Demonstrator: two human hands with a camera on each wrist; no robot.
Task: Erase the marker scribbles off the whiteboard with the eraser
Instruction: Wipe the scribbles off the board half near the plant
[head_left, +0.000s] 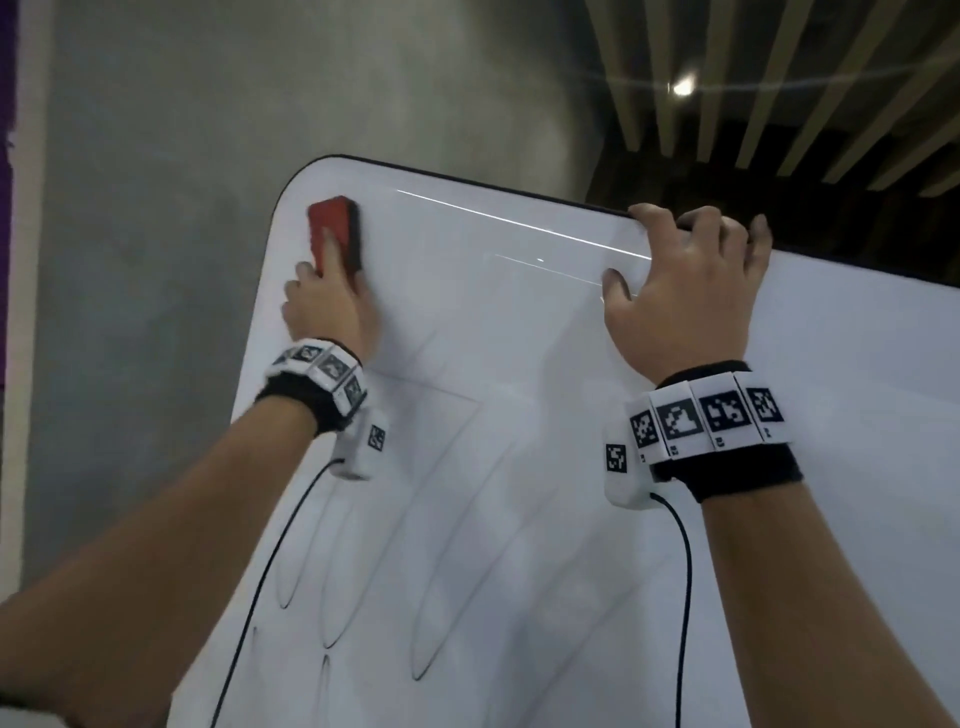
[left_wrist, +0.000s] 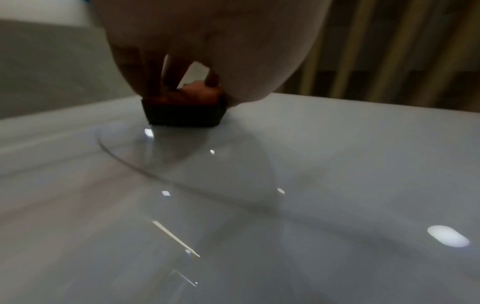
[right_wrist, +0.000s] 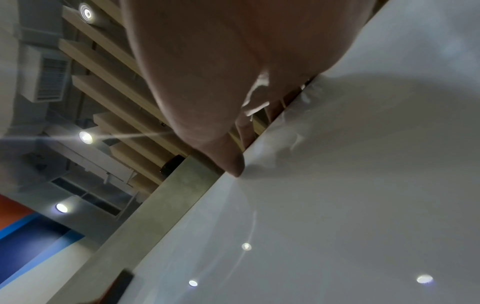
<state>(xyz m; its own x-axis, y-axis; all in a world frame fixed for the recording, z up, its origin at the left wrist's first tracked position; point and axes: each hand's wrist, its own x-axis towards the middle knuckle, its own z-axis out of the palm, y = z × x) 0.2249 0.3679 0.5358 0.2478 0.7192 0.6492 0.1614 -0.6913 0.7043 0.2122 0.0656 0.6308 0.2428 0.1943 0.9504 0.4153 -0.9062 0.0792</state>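
Note:
A white whiteboard with a dark rim fills the head view. My left hand grips a red eraser with a black felt side and presses it flat against the board near the top left corner. In the left wrist view the eraser sits on the whiteboard under my fingers. Looping black marker scribbles run across the lower part of the board. My right hand grips the board's top edge, fingers curled over it, thumb on the face. The right wrist view shows that thumb on the whiteboard.
A grey concrete wall stands behind the board on the left. Wooden ceiling slats and a lamp show at the upper right. Black cables hang from both wrist bands in front of the board.

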